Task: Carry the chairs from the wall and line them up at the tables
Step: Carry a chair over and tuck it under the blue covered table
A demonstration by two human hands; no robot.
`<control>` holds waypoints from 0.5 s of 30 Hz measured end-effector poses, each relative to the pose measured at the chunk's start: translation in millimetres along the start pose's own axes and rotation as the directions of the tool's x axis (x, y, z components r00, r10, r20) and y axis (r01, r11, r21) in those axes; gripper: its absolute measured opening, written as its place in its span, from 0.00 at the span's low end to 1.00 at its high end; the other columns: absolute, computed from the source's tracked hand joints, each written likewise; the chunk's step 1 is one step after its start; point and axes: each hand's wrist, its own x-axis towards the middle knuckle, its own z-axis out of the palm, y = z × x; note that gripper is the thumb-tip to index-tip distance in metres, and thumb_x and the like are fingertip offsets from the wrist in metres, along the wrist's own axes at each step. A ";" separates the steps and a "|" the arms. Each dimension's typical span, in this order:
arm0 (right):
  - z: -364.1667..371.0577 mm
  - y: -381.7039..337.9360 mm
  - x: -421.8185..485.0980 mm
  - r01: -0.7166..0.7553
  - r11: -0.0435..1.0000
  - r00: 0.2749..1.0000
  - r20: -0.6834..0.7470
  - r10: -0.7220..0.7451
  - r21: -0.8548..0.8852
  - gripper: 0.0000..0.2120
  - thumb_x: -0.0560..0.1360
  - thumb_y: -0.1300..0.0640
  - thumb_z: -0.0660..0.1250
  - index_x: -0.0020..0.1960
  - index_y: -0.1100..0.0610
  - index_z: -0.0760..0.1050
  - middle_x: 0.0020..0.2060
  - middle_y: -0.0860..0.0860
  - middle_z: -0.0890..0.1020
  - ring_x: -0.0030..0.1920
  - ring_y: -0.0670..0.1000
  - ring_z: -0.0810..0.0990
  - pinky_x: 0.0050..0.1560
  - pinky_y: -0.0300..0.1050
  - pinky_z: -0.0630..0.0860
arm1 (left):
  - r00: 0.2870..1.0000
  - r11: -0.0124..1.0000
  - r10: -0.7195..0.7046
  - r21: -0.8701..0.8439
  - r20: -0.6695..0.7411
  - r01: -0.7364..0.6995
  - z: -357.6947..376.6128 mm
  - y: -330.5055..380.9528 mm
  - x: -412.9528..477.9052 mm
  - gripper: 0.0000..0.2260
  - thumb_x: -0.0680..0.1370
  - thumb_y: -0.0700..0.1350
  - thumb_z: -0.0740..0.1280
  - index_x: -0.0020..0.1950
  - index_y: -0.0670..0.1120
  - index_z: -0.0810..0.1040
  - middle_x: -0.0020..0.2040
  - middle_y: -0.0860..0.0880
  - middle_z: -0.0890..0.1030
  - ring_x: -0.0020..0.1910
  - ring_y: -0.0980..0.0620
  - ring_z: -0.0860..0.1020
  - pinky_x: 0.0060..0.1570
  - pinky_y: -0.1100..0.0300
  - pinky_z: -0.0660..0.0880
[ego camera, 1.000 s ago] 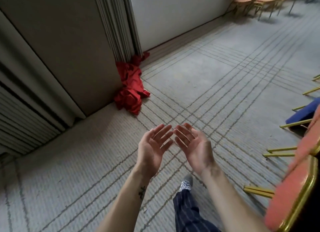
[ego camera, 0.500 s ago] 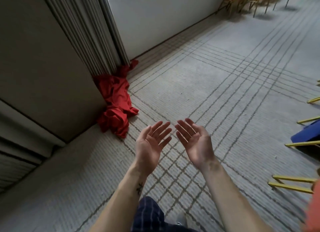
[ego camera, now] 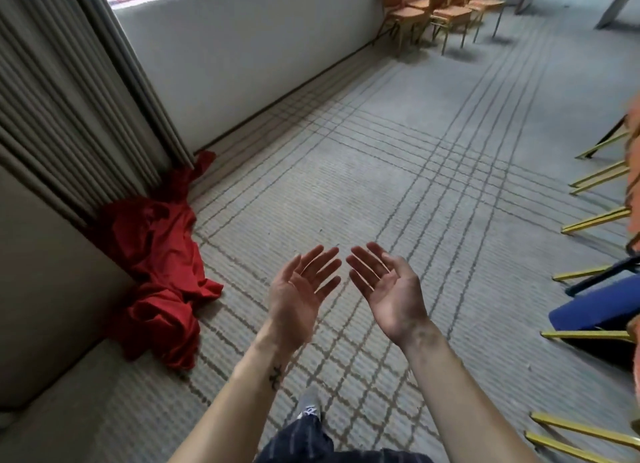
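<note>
- Both hands are empty: the left hand (ego camera: 298, 296) and right hand (ego camera: 391, 289) are held out palms up, fingers straight and spread, close together but not touching.
- The orange chairs (ego camera: 446, 12) stand at the far end of the carpet (ego camera: 381, 185), beside the white wall (ego camera: 242, 64), well apart from the hands.
- Likely trouble: a crumpled red cloth (ego camera: 156, 265) lies along the carpet's left edge and could snag a foot.
- Yellow chair legs (ego camera: 595, 220) jut in along the right edge and could catch a shin or a carried chair.
- The orange chairs stand upright on their legs. Their row seems to run outward from the wall; which way the seats face is too small to tell.
</note>
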 end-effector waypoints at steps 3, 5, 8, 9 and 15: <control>22.2 -35.2 57.3 0.046 0.998 0.999 -0.023 -0.045 0.039 0.18 0.83 0.55 0.57 0.69 0.61 0.73 0.61 0.60 0.83 0.63 0.58 0.82 0.65 0.52 0.74 | 0.997 0.999 -0.026 0.021 0.076 0.024 36.0 34.8 72.9 0.21 0.85 0.51 0.52 0.67 0.41 0.76 0.66 0.41 0.81 0.68 0.42 0.78 0.70 0.45 0.69; 29.8 -50.2 88.1 0.062 0.996 0.997 -0.043 -0.059 0.070 0.18 0.83 0.55 0.57 0.69 0.62 0.72 0.61 0.60 0.83 0.63 0.58 0.82 0.65 0.53 0.74 | 0.994 0.999 -0.037 0.014 0.104 0.036 52.4 48.6 108.1 0.21 0.85 0.51 0.52 0.68 0.41 0.75 0.66 0.41 0.81 0.68 0.42 0.78 0.70 0.45 0.69; 34.3 -79.1 151.2 0.070 0.992 0.996 -0.069 -0.063 0.100 0.18 0.83 0.56 0.57 0.69 0.62 0.72 0.60 0.60 0.84 0.63 0.58 0.82 0.65 0.52 0.74 | 0.988 0.997 -0.081 -0.010 0.133 0.083 74.1 59.7 175.0 0.23 0.84 0.52 0.53 0.71 0.39 0.73 0.67 0.40 0.80 0.68 0.41 0.77 0.72 0.44 0.67; 33.1 -88.0 173.3 0.074 0.992 0.995 -0.076 -0.066 0.106 0.18 0.83 0.56 0.57 0.69 0.62 0.73 0.60 0.60 0.84 0.63 0.58 0.82 0.65 0.52 0.74 | 0.987 0.995 -0.093 -0.013 0.135 0.095 79.7 60.7 198.4 0.24 0.84 0.52 0.53 0.72 0.39 0.72 0.67 0.40 0.80 0.69 0.41 0.77 0.73 0.43 0.67; 15.7 -155.7 324.0 0.090 0.985 0.992 -0.104 -0.075 0.145 0.17 0.83 0.56 0.57 0.68 0.61 0.73 0.60 0.60 0.83 0.63 0.59 0.82 0.65 0.52 0.75 | 0.988 0.993 -0.114 0.031 0.104 0.112 128.9 62.7 356.1 0.23 0.84 0.52 0.53 0.71 0.40 0.73 0.67 0.40 0.80 0.69 0.41 0.77 0.73 0.43 0.67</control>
